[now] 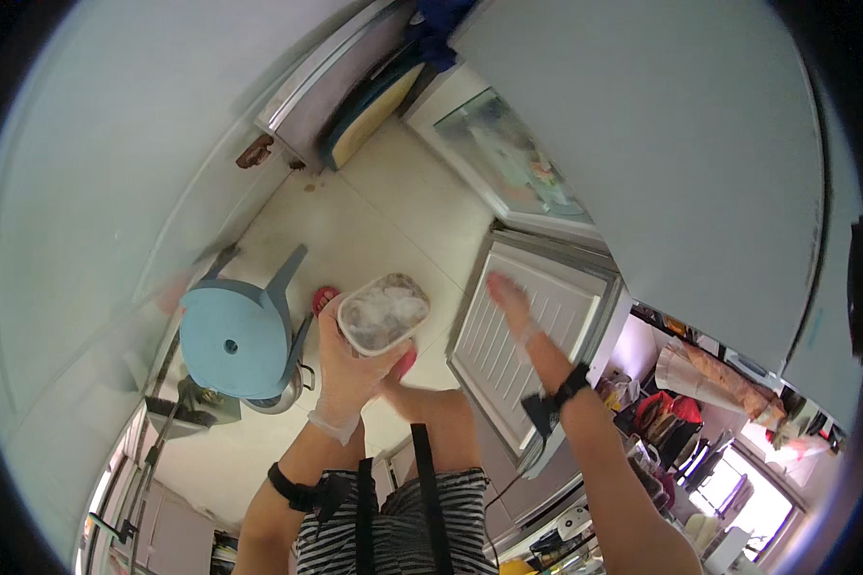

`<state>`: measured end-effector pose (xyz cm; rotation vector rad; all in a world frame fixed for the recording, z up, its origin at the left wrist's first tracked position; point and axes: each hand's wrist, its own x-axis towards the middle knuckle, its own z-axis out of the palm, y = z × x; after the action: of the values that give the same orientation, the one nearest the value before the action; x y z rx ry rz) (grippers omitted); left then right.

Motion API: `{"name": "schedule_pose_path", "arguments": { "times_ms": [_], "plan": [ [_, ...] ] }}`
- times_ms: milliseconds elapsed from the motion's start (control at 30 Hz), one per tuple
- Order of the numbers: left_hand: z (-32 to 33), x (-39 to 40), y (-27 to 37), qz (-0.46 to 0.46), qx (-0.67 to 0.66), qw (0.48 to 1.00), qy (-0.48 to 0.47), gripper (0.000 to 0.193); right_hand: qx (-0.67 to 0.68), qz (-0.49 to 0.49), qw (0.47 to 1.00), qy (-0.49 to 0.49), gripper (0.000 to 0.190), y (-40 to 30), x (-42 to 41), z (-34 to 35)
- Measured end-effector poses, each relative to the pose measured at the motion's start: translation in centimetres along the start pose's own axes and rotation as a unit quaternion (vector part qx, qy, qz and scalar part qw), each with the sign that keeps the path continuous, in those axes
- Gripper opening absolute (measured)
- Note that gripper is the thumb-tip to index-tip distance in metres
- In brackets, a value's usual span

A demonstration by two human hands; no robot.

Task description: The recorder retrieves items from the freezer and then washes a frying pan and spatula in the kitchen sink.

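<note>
My left hand (352, 366), in a thin clear glove, grips a clear plastic food container (385, 314) with whitish, frosty-looking contents. Over to the right, my right hand (509, 296), also in a clear glove, is held out in front of the ribbed white inner panel of a refrigerator door (525, 338). Nothing shows in that hand; it is blurred, and I cannot tell its fingers' exact pose or whether it touches the panel.
A light blue plastic stool (234, 338) stands on the tiled floor (374, 208) at the left, over a metal pot (277, 402). A large pale panel (676, 144) fills the upper right. Shelves with bags and goods (661, 417) are at the lower right.
</note>
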<state>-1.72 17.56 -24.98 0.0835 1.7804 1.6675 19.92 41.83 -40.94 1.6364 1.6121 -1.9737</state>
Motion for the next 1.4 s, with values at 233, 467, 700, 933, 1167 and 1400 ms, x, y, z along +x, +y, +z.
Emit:
{"name": "schedule_pose_path", "arguments": {
  "times_ms": [233,467,700,933,1167,1400],
  "plan": [
    [-1.5,1.1,-4.7,-0.058,0.007,0.996,0.071,0.081,0.360,0.018,0.925,0.124,0.042,-11.1,15.2,0.0],
    [0.3,4.2,-8.4,-0.055,0.006,0.986,0.154,0.080,0.574,0.009,0.805,0.150,0.060,-11.6,27.6,-4.9],
    [2.0,4.8,-10.5,-0.089,-0.096,0.975,0.177,0.079,0.646,0.005,0.762,0.046,0.058,-8.1,30.3,-2.7],
    [1.4,4.2,-10.7,-0.117,-0.110,0.981,0.107,0.081,0.572,-0.051,0.812,0.105,0.063,-4.2,26.3,1.1],
    [1.8,5.4,-9.3,-0.075,0.016,0.990,0.117,0.084,0.577,0.069,0.809,0.093,0.053,-2.9,19.5,4.2],
    [1.9,6.6,-6.9,-0.041,0.087,0.995,-0.003,0.081,-0.006,-0.006,0.900,-0.436,0.073,-12.6,5.8,8.9]
  ]
}}
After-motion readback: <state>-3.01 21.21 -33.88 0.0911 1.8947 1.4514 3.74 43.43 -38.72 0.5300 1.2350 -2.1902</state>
